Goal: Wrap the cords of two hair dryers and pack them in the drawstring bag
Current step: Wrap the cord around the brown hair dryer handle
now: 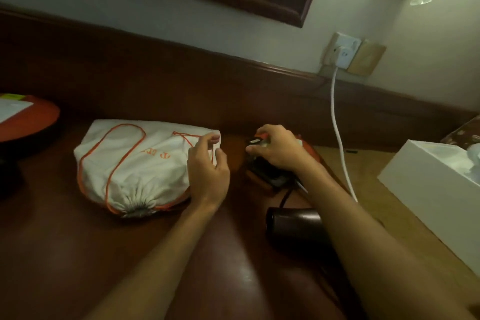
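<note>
White cloth drawstring bag (pixel 135 163): soft, bulging, orange cord, gathered mouth nearest; lies left on the glossy dark wooden desk (pixel 65 254). Dark cylindrical hair dryer (pixel 293 226): near right, partly under the forearm. Orange-and-black hair dryer (pixel 270 171): centre, beneath the right hand (pixel 279 150), fingers curled gripping it. Left hand (pixel 207 163): fingers relaxed, apart, at the bag's far corner.

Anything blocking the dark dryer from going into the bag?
Yes: the bag has its mouth cinched shut. The dark dryer lies on the desk to its right, with only bare desk between them.
</note>
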A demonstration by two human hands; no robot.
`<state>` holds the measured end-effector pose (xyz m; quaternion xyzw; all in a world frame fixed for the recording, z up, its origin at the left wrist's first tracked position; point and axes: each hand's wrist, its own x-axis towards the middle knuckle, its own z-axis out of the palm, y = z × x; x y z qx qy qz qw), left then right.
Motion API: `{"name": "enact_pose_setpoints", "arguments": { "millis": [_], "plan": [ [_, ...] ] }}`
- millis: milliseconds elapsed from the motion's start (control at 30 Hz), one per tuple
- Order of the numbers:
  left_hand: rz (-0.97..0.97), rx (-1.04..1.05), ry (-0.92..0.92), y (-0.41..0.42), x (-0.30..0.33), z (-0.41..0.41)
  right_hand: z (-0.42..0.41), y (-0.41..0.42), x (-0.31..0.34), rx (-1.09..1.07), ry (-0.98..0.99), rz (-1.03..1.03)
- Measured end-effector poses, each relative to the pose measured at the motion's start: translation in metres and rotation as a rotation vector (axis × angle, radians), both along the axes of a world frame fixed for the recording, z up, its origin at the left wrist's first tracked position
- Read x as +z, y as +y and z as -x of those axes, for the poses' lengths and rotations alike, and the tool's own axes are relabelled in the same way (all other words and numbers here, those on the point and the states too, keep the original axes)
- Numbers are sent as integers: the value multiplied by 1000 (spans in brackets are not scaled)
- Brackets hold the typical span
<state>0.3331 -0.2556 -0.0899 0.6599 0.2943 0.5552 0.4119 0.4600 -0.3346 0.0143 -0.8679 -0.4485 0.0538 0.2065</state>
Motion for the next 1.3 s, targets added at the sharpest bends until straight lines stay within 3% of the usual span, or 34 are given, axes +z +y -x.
{"name": "enact_pose_setpoints", "arguments": {
  "millis": [133, 400, 500, 667, 800, 900, 967, 1067, 1300],
  "plan": [
    [-163, -62, 114, -26, -3, 42, 12, 10, -9, -42, 94, 37],
    [-59, -326, 206, -66, 4, 75, 34, -10, 4, 40, 106, 237],
    [-93, -381, 272, -71, 5, 78, 45, -46, 11, 6, 124, 146],
    [-223, -431, 413, -78, 9, 76, 58, -138, -10, -161, 11, -216],
    [-421, -541, 582, -97, 7, 68, 79, -187, -31, -222, -115, -254],
    [-508, -606, 721, -100, -4, 68, 90, -219, -48, -422, -188, -264],
    [-549, -582, 722, -100, -6, 70, 91, -238, -58, -525, -78, -126],
    [-578, -547, 691, -103, -4, 73, 99, -251, -69, -492, 58, 100],
    [-570, -552, 685, -106, 1, 83, 105, -261, -52, -380, -48, -78]
  ]
}}
